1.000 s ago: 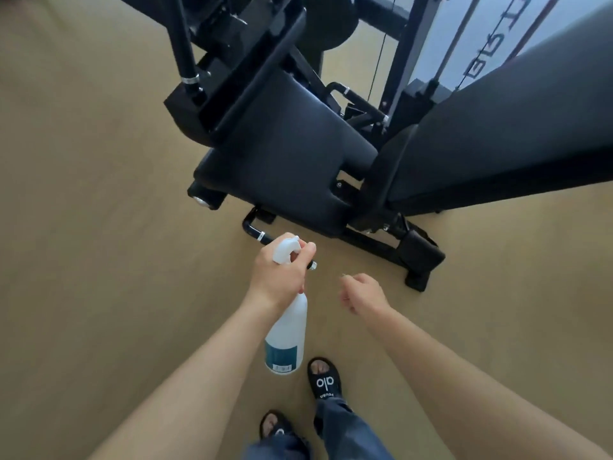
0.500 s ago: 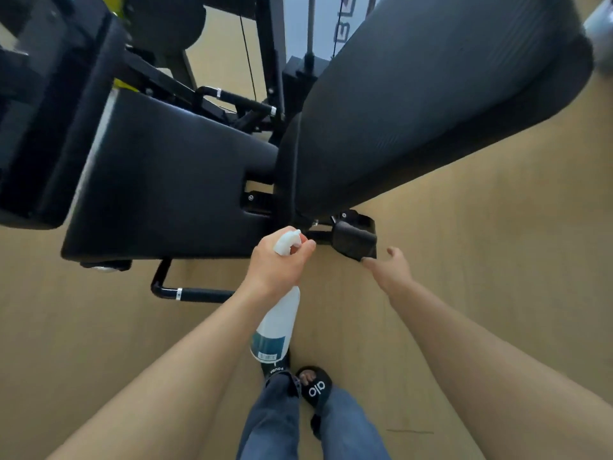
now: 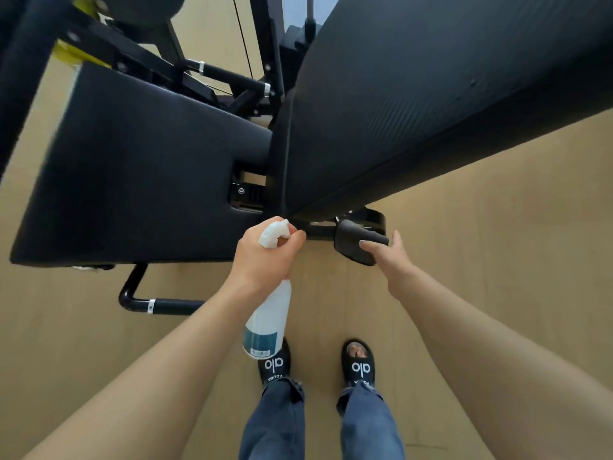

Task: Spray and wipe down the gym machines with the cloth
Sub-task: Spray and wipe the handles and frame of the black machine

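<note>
Tan, wood-look flooring fills the room under a black gym machine, whose flat seat pad lies to the left and whose long ribbed back pad slants up to the right, with black frame tubes and a cable behind them. A black handle bar with a silver ring juts out below the seat pad. The left hand grips the white trigger head of a translucent spray bottle, its nozzle just beside the lower edge of the back pad; the bottle hangs down, a teal label near its base, and whether it holds liquid cannot be told. The right hand is spread, fingers straight, touching a black foot cap of the frame. Black slides and blue jeans stand on the floor below.
</note>
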`<state>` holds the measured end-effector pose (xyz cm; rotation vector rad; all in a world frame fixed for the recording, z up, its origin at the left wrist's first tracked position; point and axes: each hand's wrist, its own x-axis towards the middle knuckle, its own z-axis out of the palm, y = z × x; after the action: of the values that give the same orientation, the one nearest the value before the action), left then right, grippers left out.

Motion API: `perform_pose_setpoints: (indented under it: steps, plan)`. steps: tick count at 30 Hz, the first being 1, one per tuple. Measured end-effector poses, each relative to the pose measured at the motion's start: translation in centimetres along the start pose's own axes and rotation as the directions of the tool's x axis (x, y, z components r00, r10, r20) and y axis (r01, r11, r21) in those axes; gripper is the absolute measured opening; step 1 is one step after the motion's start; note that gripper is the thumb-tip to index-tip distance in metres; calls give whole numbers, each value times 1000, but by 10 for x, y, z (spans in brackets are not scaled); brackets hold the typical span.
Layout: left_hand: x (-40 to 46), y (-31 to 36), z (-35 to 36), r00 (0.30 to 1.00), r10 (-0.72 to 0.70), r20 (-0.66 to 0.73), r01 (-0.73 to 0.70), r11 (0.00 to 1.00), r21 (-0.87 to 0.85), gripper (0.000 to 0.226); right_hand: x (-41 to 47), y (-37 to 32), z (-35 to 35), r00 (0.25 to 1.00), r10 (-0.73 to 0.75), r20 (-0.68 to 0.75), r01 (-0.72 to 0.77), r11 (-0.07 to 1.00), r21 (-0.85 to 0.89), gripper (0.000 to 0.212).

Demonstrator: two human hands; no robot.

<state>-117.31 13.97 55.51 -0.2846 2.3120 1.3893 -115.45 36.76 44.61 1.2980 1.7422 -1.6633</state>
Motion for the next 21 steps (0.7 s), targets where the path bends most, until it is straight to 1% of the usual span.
perform_pose_setpoints:
  steps: [3, 5, 8, 10, 13, 15, 18, 21]
  plan:
    - [1, -11, 5, 1000, -21, -5, 21, 1000, -23, 22, 13, 3, 7, 999, 16, -30, -14, 997, 71, 96]
    - [0, -16, 6, 999, -32, -12, 32, 999, -33, 22, 17, 5, 12, 995, 5, -101, 7, 994, 109, 87]
    - [0, -18, 7, 999, -47, -21, 46, 998, -46, 22, 17, 8, 18, 980, -18, -199, 30, 998, 59, 69]
    - [1, -15, 6, 998, -48, -28, 47, 998, -37, 21, 13, 7, 19, 979, -46, -199, 49, 999, 12, 61]
    - [0, -6, 4, 998, -40, -40, 39, 999, -13, 21, 2, -3, 15, 981, -121, -151, 113, 992, -60, 53]
    - [-4, 3, 0, 999, -30, -44, 30, 1000, 7, 20, -12, -11, 14, 983, -147, -111, 141, 988, -57, 42]
    - [-14, 19, -11, 998, -35, -54, 36, 999, 17, 20, -41, -23, 20, 996, -89, 12, 89, 996, 12, 24]
    - [-28, 35, -31, 995, -63, -79, 64, 998, 7, 19, -83, -39, 37, 988, 5, 157, -7, 1000, 9, 21]
